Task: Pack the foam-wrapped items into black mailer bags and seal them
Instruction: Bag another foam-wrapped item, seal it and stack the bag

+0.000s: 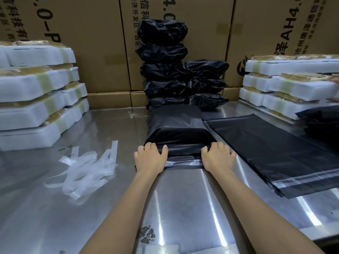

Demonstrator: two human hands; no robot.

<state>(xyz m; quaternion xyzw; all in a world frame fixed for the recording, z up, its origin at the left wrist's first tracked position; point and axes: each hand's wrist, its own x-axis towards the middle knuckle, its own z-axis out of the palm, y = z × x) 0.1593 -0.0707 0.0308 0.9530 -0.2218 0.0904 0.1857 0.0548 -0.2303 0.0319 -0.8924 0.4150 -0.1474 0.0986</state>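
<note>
A filled black mailer bag [178, 131] lies on the steel table [73, 208] in front of me, its open end toward me with the adhesive flap [184, 163] lying flat. My left hand [149, 158] grips the bag's near left corner, thumb over the top edge. My right hand [218, 156] grips the near right corner in the same way. Sealed black bags [163, 70] are stacked against the cartons behind. Foam-wrapped items [36, 99] with yellow-green tape are piled at the left and at the right [286, 87].
A stack of flat empty mailer bags [275, 154] lies to the right. Peeled white liner strips [86, 173] are scattered left of my arms. Cardboard cartons [95, 43] wall the back. Another person's hand [335, 77] holds a foam item at the far right.
</note>
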